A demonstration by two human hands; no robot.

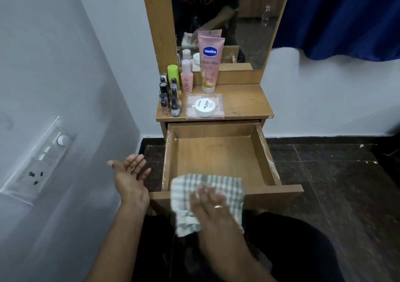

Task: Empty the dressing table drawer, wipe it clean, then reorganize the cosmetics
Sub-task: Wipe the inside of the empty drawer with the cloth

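The drawer (216,158) stands pulled out below the tabletop (244,102); the right hand (213,204) presses flat, fingers straight, on a checked cloth (216,182) at its front edge; the left hand (129,173) hovers beside it, palm up, fingers spread. A pink tube (210,63) reads "Vaseline" and "Gluta-Hya".

Right hand (213,205) presses the checked cloth (218,181) onto the drawer (266,156) front; left hand (129,173) hovers palm-up.

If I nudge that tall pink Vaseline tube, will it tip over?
Probably, and easily: the Vaseline tube stands tall on its narrow cap. It likely squashes when gripped, since it looks like soft plastic. Falling left, it could knock the pink bottle beside it.
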